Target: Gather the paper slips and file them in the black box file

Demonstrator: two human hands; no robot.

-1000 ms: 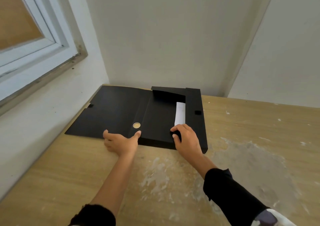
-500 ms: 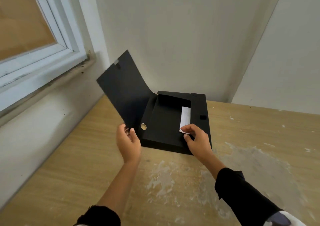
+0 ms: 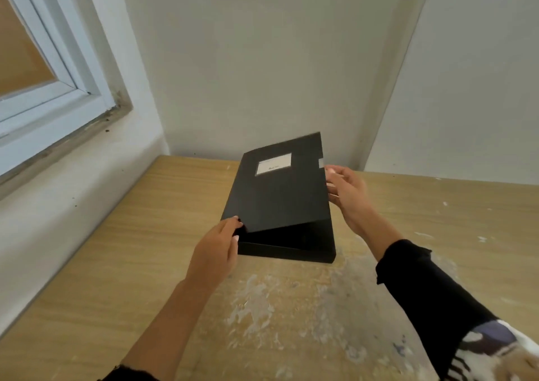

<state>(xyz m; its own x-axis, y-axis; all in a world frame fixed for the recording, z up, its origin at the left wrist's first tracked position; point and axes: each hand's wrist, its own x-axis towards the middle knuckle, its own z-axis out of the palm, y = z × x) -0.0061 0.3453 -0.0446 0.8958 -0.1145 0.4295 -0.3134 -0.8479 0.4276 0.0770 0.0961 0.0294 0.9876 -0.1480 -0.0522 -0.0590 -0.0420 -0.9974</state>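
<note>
Tabletop (image 3: 131, 264): light wood grain, worn whitish patch (image 3: 291, 307) near front centre, small pale specks toward right side. Window (image 3: 38, 83) at upper left, white frame, grimy sill (image 3: 73, 135) below it. Plain off-white walls (image 3: 262, 59) meet in corner behind tabletop; vertical wall edge at right.

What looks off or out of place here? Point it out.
The black box file isn't shut: its lid sits tilted, with a gap along the near edge where the left hand holds its corner. The right hand is at the lid's far-right edge. The wooden table has pale, scuffed patches.
</note>
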